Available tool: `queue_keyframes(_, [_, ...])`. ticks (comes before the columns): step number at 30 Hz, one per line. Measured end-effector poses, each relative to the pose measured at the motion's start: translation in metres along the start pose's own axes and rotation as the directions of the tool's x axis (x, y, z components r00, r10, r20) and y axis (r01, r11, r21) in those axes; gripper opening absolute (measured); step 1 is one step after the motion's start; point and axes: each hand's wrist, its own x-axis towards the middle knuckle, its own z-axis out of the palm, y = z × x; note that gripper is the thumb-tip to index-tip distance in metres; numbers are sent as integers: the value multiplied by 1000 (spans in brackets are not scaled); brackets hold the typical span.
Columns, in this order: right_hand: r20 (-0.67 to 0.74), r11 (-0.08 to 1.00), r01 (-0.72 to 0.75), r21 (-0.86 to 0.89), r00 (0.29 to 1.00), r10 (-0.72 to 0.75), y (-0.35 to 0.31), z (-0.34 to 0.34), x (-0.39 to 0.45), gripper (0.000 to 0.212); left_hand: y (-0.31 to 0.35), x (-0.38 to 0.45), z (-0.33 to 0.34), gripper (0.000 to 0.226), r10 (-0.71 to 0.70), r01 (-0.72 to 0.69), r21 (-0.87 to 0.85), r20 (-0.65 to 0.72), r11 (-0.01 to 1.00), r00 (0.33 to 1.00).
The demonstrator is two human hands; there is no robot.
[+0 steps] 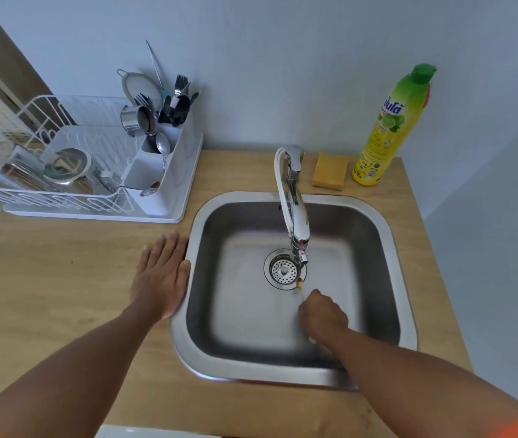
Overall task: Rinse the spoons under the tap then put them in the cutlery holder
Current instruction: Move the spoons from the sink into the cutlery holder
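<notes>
My right hand is down inside the steel sink, fingers closed around a blurred thin spoon whose tip pokes out toward the drain, just below the tap. My left hand lies flat and empty on the wooden counter, against the sink's left rim. The white cutlery holder stands at the right end of the dish rack; forks, spoons and dark utensils stick up from it. A spoon lies at its front.
A white dish rack with steel pots and a cup sits on a tray at the back left. A yellow sponge and a yellow-green dish soap bottle stand behind the sink. The counter edge runs close on the right.
</notes>
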Motion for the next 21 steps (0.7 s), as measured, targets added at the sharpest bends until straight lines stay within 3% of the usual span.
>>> queue_keyframes(3, [-60, 976, 190, 102, 981, -185, -60, -2, -13, 27, 0, 0, -1, 69, -4, 4, 15, 3, 1000, 1000])
queue_keyframes(6, [-126, 890, 365, 274, 931, -343, -129, -19, -33, 21, -1, 0, 0, 68, -5, 5, 24, 0, 1000, 1000])
queue_keyframes(12, [-378, 658, 624, 421, 781, -498, -238, -88, -53, 14, -1, 0, 2, 66, -10, 10, 9, -13, 1000, 1000])
queue_keyframes(14, [-468, 580, 697, 422, 715, -519, -265, -115, -48, 13, 0, 0, 1, 66, -11, 11, 8, -15, 1000, 1000])
queue_keyframes(17, [-536, 559, 760, 332, 639, -552, -299, -147, -39, 13, -2, 1, 3, 65, -10, 10, 17, -18, 1000, 1000])
queue_keyframes(21, [-517, 589, 765, 260, 626, -584, -326, -157, -29, 13, -2, 1, 3, 63, -11, 11, 1, -28, 1000, 1000])
